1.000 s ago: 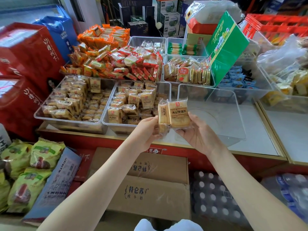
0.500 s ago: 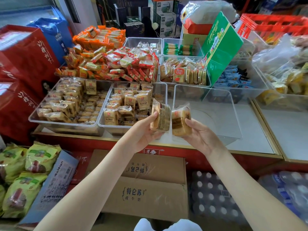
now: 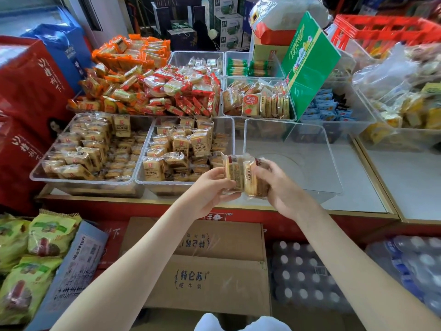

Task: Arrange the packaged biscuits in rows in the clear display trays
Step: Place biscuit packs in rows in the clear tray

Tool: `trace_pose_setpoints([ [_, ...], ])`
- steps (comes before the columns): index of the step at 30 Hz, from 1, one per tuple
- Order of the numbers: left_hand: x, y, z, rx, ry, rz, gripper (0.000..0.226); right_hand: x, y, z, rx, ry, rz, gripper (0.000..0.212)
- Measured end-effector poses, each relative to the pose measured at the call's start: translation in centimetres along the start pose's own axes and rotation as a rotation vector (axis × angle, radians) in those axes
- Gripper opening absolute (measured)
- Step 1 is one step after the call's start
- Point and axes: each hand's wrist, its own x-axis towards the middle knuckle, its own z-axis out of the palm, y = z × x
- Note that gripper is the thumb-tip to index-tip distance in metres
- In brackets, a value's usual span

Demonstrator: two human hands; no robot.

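Note:
Two golden biscuit packs are pressed side by side over the counter's front edge. My left hand [image 3: 211, 187] pinches the left biscuit pack [image 3: 232, 172]. My right hand [image 3: 279, 185] grips the right biscuit pack [image 3: 253, 180]. Just behind them stands a clear tray [image 3: 310, 149] with nothing in it. To its left, the middle clear tray [image 3: 229, 130] holds several of the same packs, some upright in rows. The left clear tray [image 3: 57, 154] holds many more, heaped loosely.
Heaps of orange and red biscuit packs [image 3: 167, 89] fill the back. A green box [image 3: 307, 58] leans over the trays at right. Below the red counter edge [image 3: 238, 216] are a cardboard box [image 3: 210, 266], bottled water [image 3: 307, 275] and green snack bags [image 3: 33, 254].
The two packs, held flat-faced then apart, are now turned edge-on and brought together between my hands. Both hands dropped slightly toward the counter's front edge.

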Motion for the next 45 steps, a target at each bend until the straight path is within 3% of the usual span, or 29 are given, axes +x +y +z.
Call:
trace_pose_setpoints([
  [5,0.7,0.0,-0.8,-0.089,-0.047,0.024,0.040,0.1,-0.4,-1.5,0.050,-0.076,-0.072,0.032],
  [12,2.3,1.0,-1.8,-0.122,-0.078,0.014,0.044,1.9,-0.9,-3.6,0.168,0.161,-0.105,0.032],
  [15,3.8,1.4,-1.3,-0.115,-0.089,-0.017,0.043,3.6,-1.0,-4.1,0.200,0.247,-0.111,0.022],
  [17,5.2,1.8,-0.5,-0.106,-0.096,-0.021,0.039,4.9,-1.3,-4.2,0.162,0.229,-0.089,0.015],
  [19,7.0,2.2,0.3,-0.113,-0.089,-0.010,0.034,6.5,-1.8,-4.5,0.139,0.126,-0.067,0.027],
  [22,10.7,3.0,1.1,-0.085,-0.072,0.021,0.034,9.9,-2.7,-5.8,0.027,0.034,-0.051,0.047],
  [26,15.8,3.6,0.7,-0.040,0.010,0.074,0.038,17.3,-3.0,-9.3,-0.208,0.108,-0.060,0.048],
  [31,20.3,3.8,-1.1,-0.002,0.226,0.152,0.041,25.4,-1.3,-13.7,-0.392,0.211,-0.136,0.039],
  [38,22.2,3.9,-2.3,0.072,0.302,0.194,0.041,32.6,2.8,-15.2,-0.757,0.307,-0.155,0.046],
  [45,22.6,3.0,-2.1,0.166,0.354,0.190,0.041,34.0,4.5,-15.2,-0.703,0.521,-0.154,0.043],
])
